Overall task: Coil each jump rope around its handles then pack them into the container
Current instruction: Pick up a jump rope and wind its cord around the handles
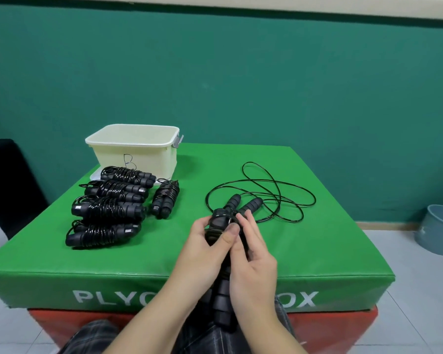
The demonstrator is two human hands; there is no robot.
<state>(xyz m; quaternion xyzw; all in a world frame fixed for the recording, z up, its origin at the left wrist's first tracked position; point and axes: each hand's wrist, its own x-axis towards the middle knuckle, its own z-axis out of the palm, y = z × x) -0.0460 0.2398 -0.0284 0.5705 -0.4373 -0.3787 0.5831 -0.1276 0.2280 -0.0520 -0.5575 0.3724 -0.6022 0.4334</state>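
1. A green wall point(241, 72) stands behind a green pad point(317, 251) that tops a red block point(330, 325); the floor is pale tile, and a grey bin point(440, 228) sits on it at the right.
2. Both hands meet over the pad's near edge, at its middle. The left hand point(202, 249) curls round a pair of black handles point(221, 297), thumb pressed on their upper end. The right hand point(251, 256) lies against the same bundle from the right, fingers bent onto its top, where cord is wound.
3. The held handles run lengthwise away from the person, upper end over the pad, lower end hanging past the near edge toward the lap.
4. Just beyond the fingertips lies a loose rope point(266, 195): its two handles point away and to the right, side by side, and its cord spreads in wide loops toward the pad's right half.
5. Five coiled ropes point(110, 208) lie on the left half, well apart from the hands. Four are stacked in a row front to back, long axes across the pad; the fifth stands beside them, nearly lengthwise.
6. The cream container point(138, 146) sits at the far left corner, open top up, just behind the coiled row.
7. Bare pad lies along the near left edge and the right side past the loops.
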